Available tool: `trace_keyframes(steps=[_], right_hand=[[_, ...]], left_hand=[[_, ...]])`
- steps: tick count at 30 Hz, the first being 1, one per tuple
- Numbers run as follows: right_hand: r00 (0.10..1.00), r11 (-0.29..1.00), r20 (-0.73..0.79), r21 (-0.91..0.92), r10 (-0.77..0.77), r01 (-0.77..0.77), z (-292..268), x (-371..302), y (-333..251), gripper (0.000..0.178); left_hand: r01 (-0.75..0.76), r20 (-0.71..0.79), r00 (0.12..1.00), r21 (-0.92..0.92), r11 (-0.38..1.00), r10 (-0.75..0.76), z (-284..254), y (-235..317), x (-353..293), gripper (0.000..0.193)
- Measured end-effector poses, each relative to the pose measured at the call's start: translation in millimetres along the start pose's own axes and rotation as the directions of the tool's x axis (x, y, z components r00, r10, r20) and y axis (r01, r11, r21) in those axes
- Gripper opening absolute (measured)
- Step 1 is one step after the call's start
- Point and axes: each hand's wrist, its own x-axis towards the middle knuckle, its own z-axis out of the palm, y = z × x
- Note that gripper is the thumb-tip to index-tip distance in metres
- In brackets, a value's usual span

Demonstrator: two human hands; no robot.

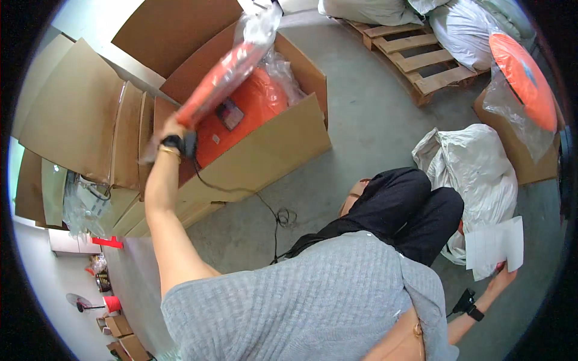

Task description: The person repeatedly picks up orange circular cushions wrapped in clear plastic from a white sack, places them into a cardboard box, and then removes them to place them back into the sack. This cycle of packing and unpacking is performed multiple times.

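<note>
My left hand (173, 129) grips the lower end of a flat orange item in a clear plastic bag (224, 75). It is tilted over the open cardboard box (265, 141) and slightly blurred. Inside that box lies another orange bagged item (244, 111) with a dark printed patch. At the right, my right hand (504, 278) is closed on the lower edge of some white paper sheets (495, 245). Something small and red shows by its fingers, too little to name. The sheets are in front of a white woven sack (475, 162).
Another orange bagged item (525, 81) rests on a cardboard box (527, 147) at the right. A wooden pallet (421, 60) with stuffed white sacks (466, 36) stands at the back. A black cable (278, 219) trails across the floor. More cartons (72, 108) stand at the left.
</note>
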Motion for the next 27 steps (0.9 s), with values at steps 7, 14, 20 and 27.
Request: trace_keyframes(steps=[7, 14, 20, 27], right_hand=[[0.988, 0.996, 0.152, 0.077, 0.042, -0.054, 29, 29, 13, 0.017], [0.981, 0.99, 0.151, -0.084, 0.121, -0.109, 69, -16, -15, 0.028], [0.971, 0.901, 0.18, -0.429, 0.161, -0.07, 23, -53, 21, 0.019], [0.951, 0.849, -0.115, -0.429, 0.288, -0.309, -32, -131, 173, 0.016]], left_hand=[[0.817, 0.557, 0.515, -0.549, 0.176, -0.651, 39, 8, -42, 0.059], [0.137, 0.26, 0.945, -0.862, 0.488, 0.196, 2, 204, -56, 0.041], [0.046, 0.378, 0.775, -0.833, 0.551, 0.507, 79, 299, -144, 0.023], [0.233, 0.531, 0.647, -0.821, 0.521, 0.547, 235, 397, -216, 0.02]])
